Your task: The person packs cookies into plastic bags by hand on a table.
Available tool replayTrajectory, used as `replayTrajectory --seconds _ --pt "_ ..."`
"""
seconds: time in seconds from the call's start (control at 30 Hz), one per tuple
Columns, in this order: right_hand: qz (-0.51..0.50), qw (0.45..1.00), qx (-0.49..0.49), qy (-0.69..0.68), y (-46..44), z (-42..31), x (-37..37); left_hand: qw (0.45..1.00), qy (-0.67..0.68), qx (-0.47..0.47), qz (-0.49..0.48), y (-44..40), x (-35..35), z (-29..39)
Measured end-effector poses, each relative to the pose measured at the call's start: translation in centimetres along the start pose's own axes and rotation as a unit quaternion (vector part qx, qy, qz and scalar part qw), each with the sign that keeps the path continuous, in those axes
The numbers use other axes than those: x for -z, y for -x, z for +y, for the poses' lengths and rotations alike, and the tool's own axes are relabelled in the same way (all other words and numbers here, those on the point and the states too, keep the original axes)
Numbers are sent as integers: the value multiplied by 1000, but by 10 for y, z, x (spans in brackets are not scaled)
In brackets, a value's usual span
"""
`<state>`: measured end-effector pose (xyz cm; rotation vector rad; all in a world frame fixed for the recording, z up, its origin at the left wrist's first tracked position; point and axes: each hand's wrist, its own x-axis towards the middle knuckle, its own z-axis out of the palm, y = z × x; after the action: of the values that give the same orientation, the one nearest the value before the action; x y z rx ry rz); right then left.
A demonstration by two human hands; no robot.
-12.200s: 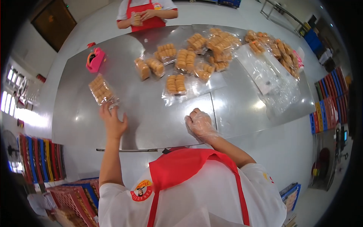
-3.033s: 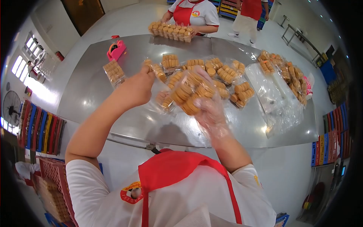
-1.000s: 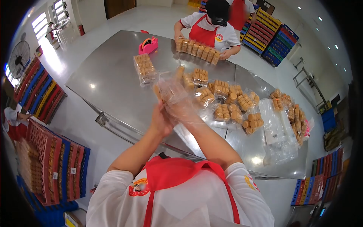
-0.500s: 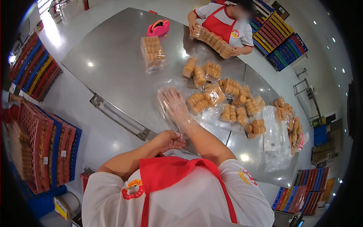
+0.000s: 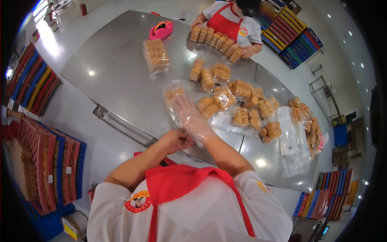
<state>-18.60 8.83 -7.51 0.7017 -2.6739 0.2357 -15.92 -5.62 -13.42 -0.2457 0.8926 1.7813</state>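
A clear plastic bag (image 5: 174,115) lies on the steel table in front of me. My right hand (image 5: 192,120) is inside it, palm down with the fingers stretched out and slightly blurred. A stack of round biscuits (image 5: 174,93) shows in the bag's far end, just beyond my fingertips. My left hand (image 5: 177,141) is curled at the bag's near, mouth end and pinches its edge beside my right wrist. To the right of the bag lie several small packs of biscuits (image 5: 213,103) in clear wrap. A larger filled bag of biscuits (image 5: 156,56) sits farther off.
A pink tape dispenser (image 5: 161,30) stands near the table's far edge. Across the steel table (image 5: 109,56), a co-worker (image 5: 229,24) holds a row of biscuit packs (image 5: 217,40). Flat plastic bags (image 5: 292,141) lie at right. Stacked crates (image 5: 52,161) stand at left.
My right hand has drawn back slightly toward me inside the bag, and biscuits now show at its far end. The co-worker's biscuit row has tilted, showing separate stacks. The view has shifted slightly.
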Motion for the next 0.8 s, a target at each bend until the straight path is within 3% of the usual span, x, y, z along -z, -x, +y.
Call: replayTrajectory --seconds 0.07,0.13,0.2,0.27,0.33,0.4,0.5,0.6,0.7,0.8 --pt "-81 985 -104 -115 37 -14 39 1000 20 6 -1 -2 0 4" --pt "-40 981 -120 -149 84 -12 59 999 44 15 -2 -7 7 -2" --pt "85 959 -236 -129 131 4 57 1000 18 19 0 -13 3 -4" --pt "177 945 -273 -27 141 28 69 999 -34 26 -8 -14 -11 -6" --pt "136 940 -312 33 123 59 78 996 -61 56 -18 -28 -17 -4" --pt "67 931 -360 -12 80 60 110 993 -84 82 -9 -32 -30 4" --pt "-99 928 -357 -48 67 94 102 971 -181 154 -20 -30 -36 10" --pt "-102 930 -353 23 66 86 93 948 -243 173 -114 -3 -36 1" --pt "-26 905 -423 -45 73 91 85 955 -239 133 -116 21 -31 -8" --pt "-15 892 -439 -110 75 102 88 957 -255 86 -112 42 -36 0"
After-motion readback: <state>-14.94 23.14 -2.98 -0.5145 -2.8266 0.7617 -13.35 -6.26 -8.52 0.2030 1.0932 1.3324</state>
